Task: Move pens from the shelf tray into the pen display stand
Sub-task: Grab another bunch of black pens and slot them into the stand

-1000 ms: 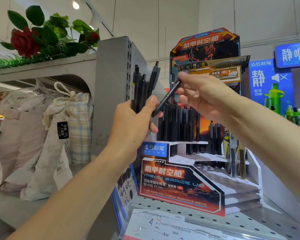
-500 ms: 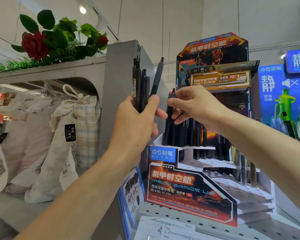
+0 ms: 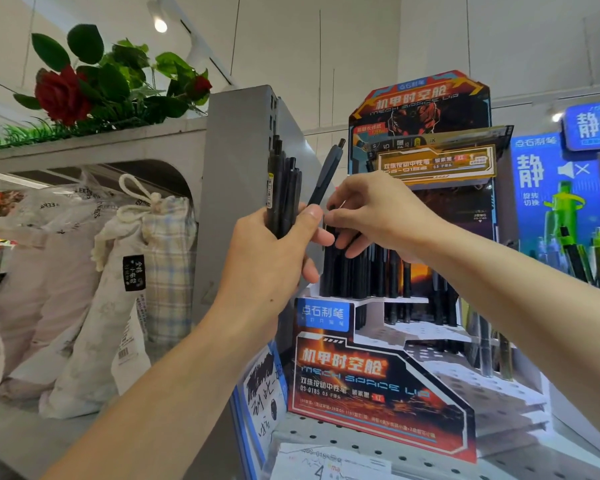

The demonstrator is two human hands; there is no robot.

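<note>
- Our left hand [image 3: 267,261] is raised in front of the grey shelf upright [image 3: 238,188] and grips a bundle of black pens [image 3: 284,192], fingers curled round their lower halves, thumb pressed across the front.
- The bundle stands nearly upright above the fist; one dark pen [image 3: 326,174] leans out to the right of the rest, its clicker end uppermost, held under the left thumb.
- Our right hand [image 3: 374,216] reaches in from the right with its fingers curled downward over the tops of the pens already standing in the stand; the fingertips sit just beside the left thumb.
- We cannot tell whether the right hand actually pinches a pen, since its fingers hide what lies beneath them.
- The pen display stand [image 3: 378,386] rests on the perforated shelf [image 3: 357,445] below both hands, a stepped cardboard unit printed in red, orange and black.
- A row of black pens [image 3: 364,271] stands upright in the stand's top tier, right under the right hand; a few more stand in the lower tiers to the right.
- The stand's tall header card [image 3: 420,109] rises behind the right hand.
- Left of the upright, cloth drawstring bags [image 3: 125,271] lean on a lower shelf, and an artificial rose [image 3: 63,95] with green leaves lies on top.
- A blue display with green pens [image 3: 568,216] stands at the far right.
</note>
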